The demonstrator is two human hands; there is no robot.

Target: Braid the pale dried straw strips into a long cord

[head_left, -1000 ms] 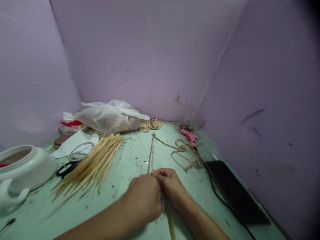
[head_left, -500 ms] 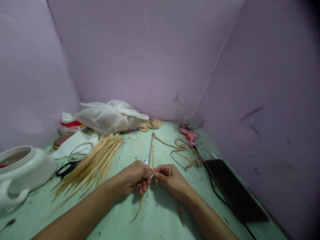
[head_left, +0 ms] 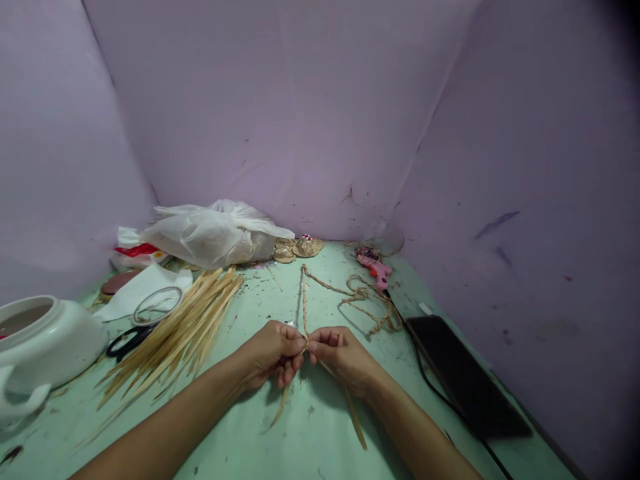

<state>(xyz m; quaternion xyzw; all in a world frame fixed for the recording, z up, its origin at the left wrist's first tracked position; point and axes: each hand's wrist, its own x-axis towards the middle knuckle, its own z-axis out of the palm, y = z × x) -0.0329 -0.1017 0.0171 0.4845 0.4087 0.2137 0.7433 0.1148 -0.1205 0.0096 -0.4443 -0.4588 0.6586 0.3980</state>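
A thin braid of straw-coloured fibre (head_left: 305,300) runs from a point farther back on the table straight down to my fingers. My left hand (head_left: 277,353) pinches its near end between thumb and forefinger. Close against it, my right hand (head_left: 340,353) pinches the same end from the other side. One loose strip (head_left: 282,408) hangs below my left hand, and another strip (head_left: 357,420) trails out under my right hand. From the far point, the rest of the cord lies in loose loops (head_left: 370,303) to the right.
Left lie a bundle of dry strips (head_left: 185,333), black-handled scissors (head_left: 125,343), a clear tape roll (head_left: 157,305) and a white pot (head_left: 70,340). A plastic bag (head_left: 215,233) and woven pieces (head_left: 306,247) sit behind. Right are a pink glue gun (head_left: 376,270), its cable and a dark flat device (head_left: 465,380).
My hands stay at the braid's near end, with small finger movements. The strip beneath my right hand shows more. The whole view has shifted slightly.
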